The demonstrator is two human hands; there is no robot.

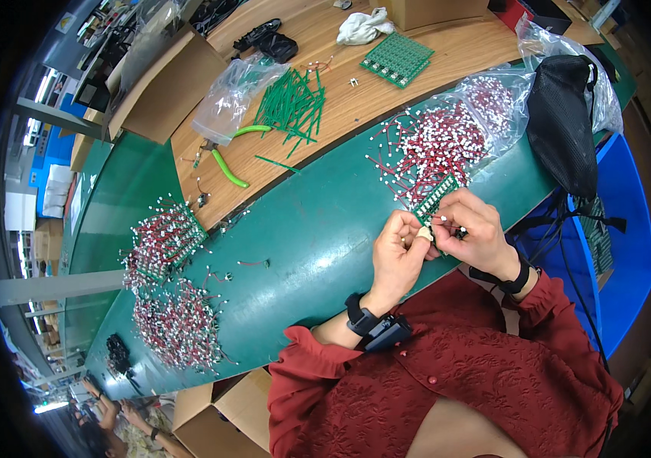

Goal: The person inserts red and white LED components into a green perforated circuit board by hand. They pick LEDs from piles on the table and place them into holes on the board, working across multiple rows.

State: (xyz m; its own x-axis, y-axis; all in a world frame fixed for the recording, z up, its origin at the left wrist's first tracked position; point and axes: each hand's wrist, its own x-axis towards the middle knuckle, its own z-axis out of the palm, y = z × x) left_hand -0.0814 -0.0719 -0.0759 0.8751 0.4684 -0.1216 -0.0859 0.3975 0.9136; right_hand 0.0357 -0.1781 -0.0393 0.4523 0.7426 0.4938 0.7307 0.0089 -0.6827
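My left hand (pixel 397 258) is closed on the lower end of a narrow green circuit board (pixel 435 195) with a row of pale components. Its thumb, with a pale cover on the tip, presses at the board's near end. Against the same end, my right hand (pixel 479 230) pinches a small wired connector (pixel 444 219); its fingertips nearly meet the left thumb. Just beyond the board spreads a heap of red wires with white connectors (pixel 440 141), partly spilling from a clear plastic bag (pixel 502 114). Fingers hide the exact contact between wire and board.
On the green bench (pixel 302 221), wired boards (pixel 169 240) and another wire heap (pixel 176 328) lie left. The wooden shelf holds green-handled pliers (pixel 227 168), green strips (pixel 292 103) and a board panel (pixel 397 59). A black pouch (pixel 563 126) and blue bin (pixel 631 221) are right.
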